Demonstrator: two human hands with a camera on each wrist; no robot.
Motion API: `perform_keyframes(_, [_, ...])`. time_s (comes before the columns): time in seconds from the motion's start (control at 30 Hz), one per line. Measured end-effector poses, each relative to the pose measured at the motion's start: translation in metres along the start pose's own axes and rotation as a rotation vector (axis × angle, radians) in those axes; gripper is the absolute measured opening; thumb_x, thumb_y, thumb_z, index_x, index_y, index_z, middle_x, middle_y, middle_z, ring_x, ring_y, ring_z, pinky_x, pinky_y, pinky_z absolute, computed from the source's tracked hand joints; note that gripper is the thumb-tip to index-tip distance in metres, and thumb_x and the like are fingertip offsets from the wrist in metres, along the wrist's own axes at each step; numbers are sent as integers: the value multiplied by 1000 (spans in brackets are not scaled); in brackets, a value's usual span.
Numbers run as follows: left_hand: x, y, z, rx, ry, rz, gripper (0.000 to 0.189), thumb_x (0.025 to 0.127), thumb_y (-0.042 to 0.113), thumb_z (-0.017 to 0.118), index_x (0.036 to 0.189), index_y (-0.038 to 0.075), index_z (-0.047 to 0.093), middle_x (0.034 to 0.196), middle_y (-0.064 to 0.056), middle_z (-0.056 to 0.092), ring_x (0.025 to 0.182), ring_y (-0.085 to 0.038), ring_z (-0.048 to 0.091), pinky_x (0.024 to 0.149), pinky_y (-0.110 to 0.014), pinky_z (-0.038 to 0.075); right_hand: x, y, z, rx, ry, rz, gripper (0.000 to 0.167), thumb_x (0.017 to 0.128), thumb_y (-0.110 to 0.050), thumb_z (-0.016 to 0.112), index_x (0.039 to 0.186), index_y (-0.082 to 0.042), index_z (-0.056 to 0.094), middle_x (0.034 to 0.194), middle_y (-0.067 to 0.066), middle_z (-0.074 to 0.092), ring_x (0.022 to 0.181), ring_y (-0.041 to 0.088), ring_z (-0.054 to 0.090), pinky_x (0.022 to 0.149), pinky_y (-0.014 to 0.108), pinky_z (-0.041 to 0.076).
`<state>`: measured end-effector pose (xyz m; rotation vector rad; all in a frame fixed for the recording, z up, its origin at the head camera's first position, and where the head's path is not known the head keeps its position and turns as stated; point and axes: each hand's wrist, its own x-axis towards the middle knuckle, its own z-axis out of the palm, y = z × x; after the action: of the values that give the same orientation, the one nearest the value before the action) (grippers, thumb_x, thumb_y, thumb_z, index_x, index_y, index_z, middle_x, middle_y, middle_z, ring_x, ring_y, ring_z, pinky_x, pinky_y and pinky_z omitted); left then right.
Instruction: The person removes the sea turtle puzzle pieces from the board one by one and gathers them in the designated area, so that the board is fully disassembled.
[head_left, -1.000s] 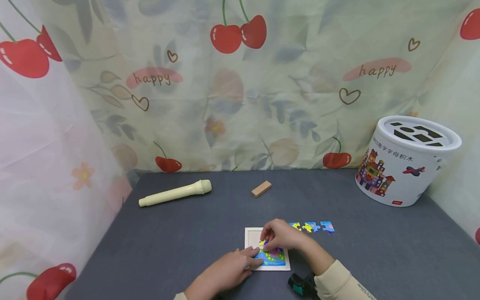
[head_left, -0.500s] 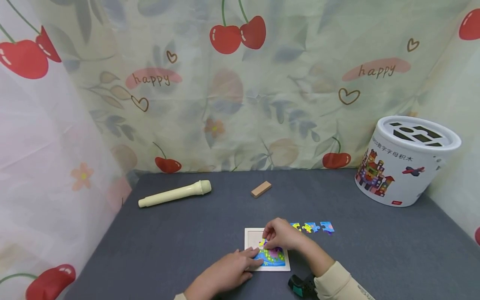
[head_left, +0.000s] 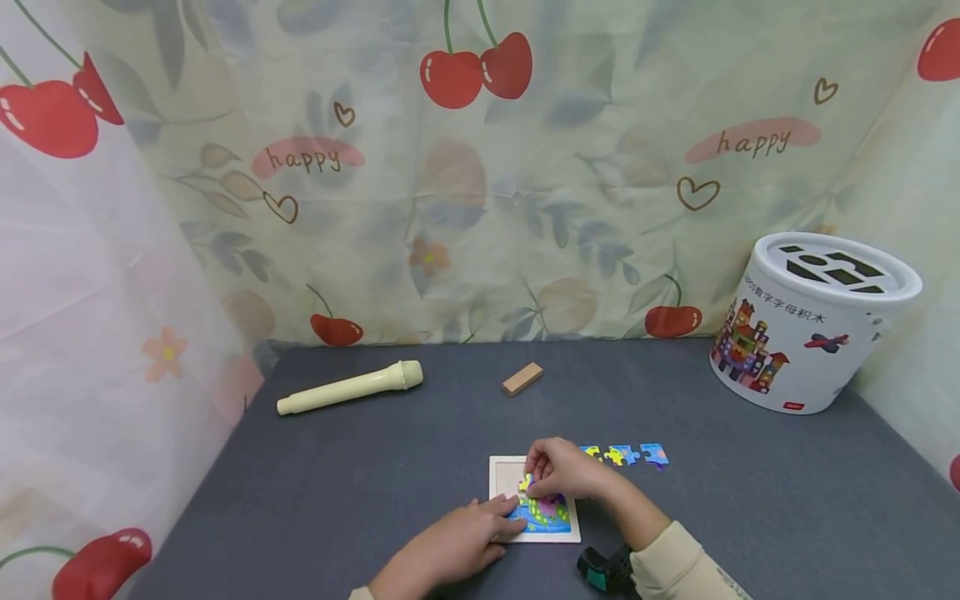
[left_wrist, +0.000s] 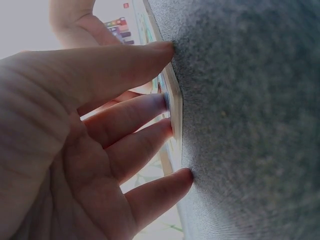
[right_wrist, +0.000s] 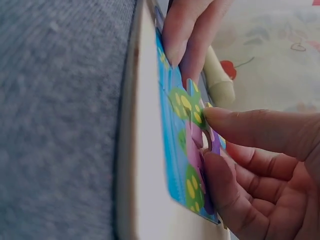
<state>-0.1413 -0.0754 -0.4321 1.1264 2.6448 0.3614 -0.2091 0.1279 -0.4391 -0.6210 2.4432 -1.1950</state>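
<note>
A light wooden puzzle tray (head_left: 495, 475) lies near the front of the table, its lower part filled with joined blue, green and pink jigsaw pieces (head_left: 549, 523). My left hand (head_left: 468, 537) rests on the tray's left side with fingers extended. In the left wrist view its fingertips touch the tray's edge (left_wrist: 175, 107). My right hand (head_left: 570, 471) pinches a yellow and purple puzzle piece (head_left: 526, 483) between thumb and finger, at the upper edge of the joined pieces. The right wrist view shows this piece (right_wrist: 215, 143) partly hidden by the fingertips.
Several loose puzzle pieces (head_left: 622, 454) lie right of the tray, behind the right hand. Farther back are a cream microphone-shaped stick (head_left: 352, 387) and a small wooden block (head_left: 522, 378). A white block bucket (head_left: 810, 325) stands at the back right, before a printed curtain (head_left: 510, 208).
The right hand has shifted very slightly to the right with the puzzle piece, and more of the piece's yellow shows. The left hand stays in place.
</note>
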Motion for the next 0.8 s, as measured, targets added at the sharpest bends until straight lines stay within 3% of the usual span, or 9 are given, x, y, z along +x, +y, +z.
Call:
perform_keyframes(0.43, [-1, 0, 2, 1, 25, 14, 40, 86, 12, 65, 125, 19, 61, 138, -4, 50, 130, -18, 45, 99, -46, 44, 4, 9, -5, 151, -75, 3, 16, 79, -2, 69, 91, 3, 59, 66, 0, 57, 58, 8, 55, 55, 22, 50])
perform_keyframes(0.8, [0, 0, 0, 1, 4, 2, 41, 86, 13, 65, 126, 20, 60, 139, -4, 50, 131, -19, 45, 99, -45, 44, -5, 18, -14, 199, -34, 33, 18, 82, -7, 68, 94, 3, 59, 67, 2, 63, 59, 9, 56, 55, 24, 49])
